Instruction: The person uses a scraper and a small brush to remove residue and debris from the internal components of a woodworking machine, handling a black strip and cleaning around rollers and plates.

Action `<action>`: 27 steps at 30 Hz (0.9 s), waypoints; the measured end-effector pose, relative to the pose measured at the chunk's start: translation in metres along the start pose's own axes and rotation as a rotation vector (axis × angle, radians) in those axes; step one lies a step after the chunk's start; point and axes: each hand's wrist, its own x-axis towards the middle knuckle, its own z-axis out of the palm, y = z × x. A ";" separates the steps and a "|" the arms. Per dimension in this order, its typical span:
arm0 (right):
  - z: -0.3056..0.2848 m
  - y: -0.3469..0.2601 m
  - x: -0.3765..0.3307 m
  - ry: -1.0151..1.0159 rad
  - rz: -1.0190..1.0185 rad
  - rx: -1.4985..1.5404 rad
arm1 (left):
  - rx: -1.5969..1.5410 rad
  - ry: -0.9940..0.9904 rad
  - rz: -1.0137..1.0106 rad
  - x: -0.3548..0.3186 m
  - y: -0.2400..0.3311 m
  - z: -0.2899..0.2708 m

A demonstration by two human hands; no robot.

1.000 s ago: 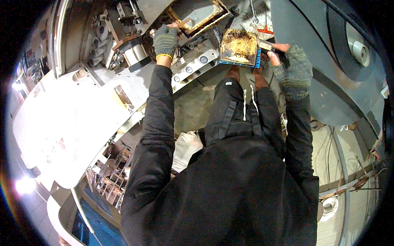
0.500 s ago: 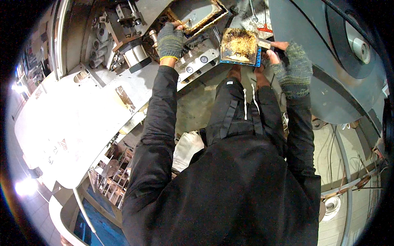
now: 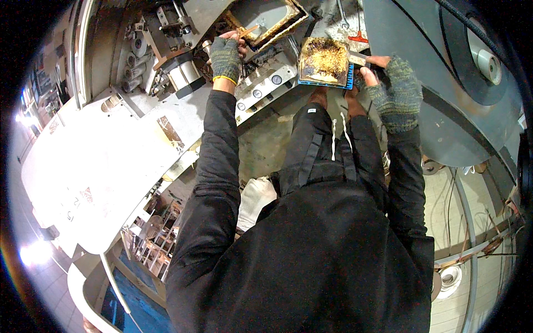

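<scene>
One hand works — left hand [image 3: 225,60] pinches stick [image 3: 250,31], edges leftward by crusted tray [image 3: 283,32] — right hand [image 3: 395,91] stays closed on blue-edged tool [image 3: 325,62].

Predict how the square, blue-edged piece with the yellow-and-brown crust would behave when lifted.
The square, blue-edged piece is probably stiff: its edges look straight. Its lumpy crust may flake or feel tacky. It could feel tip-heavy, since its broad body lies to one side of the knit-gloved right hand.
</scene>
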 end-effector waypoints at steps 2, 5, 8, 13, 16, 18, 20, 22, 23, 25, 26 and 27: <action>0.001 0.001 -0.001 0.016 -0.003 -0.005 | 0.003 0.025 0.026 -0.004 -0.001 0.002; 0.001 0.000 0.000 0.004 0.017 0.007 | -0.053 0.019 0.032 -0.010 -0.004 0.003; 0.001 0.001 0.001 -0.008 -0.002 -0.009 | -0.110 0.026 0.070 -0.013 -0.005 0.000; 0.000 0.002 0.000 -0.017 0.010 -0.015 | -0.416 0.007 0.004 -0.022 0.005 -0.001; -0.001 0.000 0.000 0.008 0.011 -0.024 | -0.548 -0.031 0.027 -0.044 0.022 -0.001; 0.003 0.002 -0.002 0.084 -0.037 0.007 | -0.582 -0.046 0.041 -0.054 0.030 -0.002; 0.005 -0.004 -0.005 0.105 0.022 0.000 | -0.695 -0.057 0.050 -0.067 0.036 -0.004; 0.007 -0.005 -0.007 0.131 0.023 -0.020 | -0.779 -0.072 0.059 -0.083 0.050 -0.004; 0.009 -0.001 -0.007 0.146 -0.006 -0.038 | -0.774 -0.075 0.062 -0.090 0.057 -0.005; 0.014 0.003 -0.009 0.179 0.010 0.018 | -0.761 -0.085 0.069 -0.108 0.081 -0.001; 0.019 0.002 -0.012 0.198 0.055 0.087 | -0.772 -0.107 0.051 -0.112 0.087 -0.004; 0.020 0.003 -0.013 0.215 0.100 0.154 | -0.747 -0.088 0.045 -0.119 0.095 -0.004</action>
